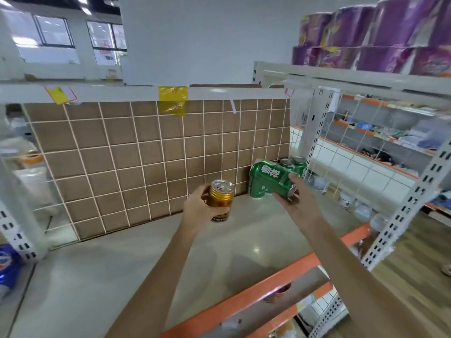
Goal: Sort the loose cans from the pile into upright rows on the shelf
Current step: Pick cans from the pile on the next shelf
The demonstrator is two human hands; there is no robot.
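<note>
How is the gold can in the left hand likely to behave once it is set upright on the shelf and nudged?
The gold can looks like rigid metal, so it probably won't dent under the left hand. The shelf looks smooth and glossy, so a nudge would likely slide it. Tipped over, its round body would probably roll.

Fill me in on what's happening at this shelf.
A person is stocking cans. The left hand grips an upright gold can just above the shelf. The right hand holds a green can tipped on its side, beside green cans already standing in the back right corner.
</note>
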